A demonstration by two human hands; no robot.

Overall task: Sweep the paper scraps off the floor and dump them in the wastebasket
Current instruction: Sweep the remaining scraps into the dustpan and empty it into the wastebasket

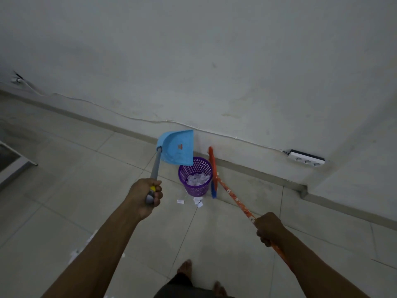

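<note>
Pale floor tiles (236,233) meet a white wall (214,61), where the purple wastebasket (194,188) stands holding crumpled white paper scraps (197,179). The left hand (146,196) is wrapped round the handle of the blue dustpan (177,147), tipped above the rim. The right hand (269,229) clasps the orange broom (234,197). At that tilt, light scraps could flutter past the rim; small torn bits (198,201) lie just in front.

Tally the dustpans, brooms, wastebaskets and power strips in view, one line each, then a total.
Dustpan: 1
Broom: 1
Wastebasket: 1
Power strip: 1
Total: 4
</note>
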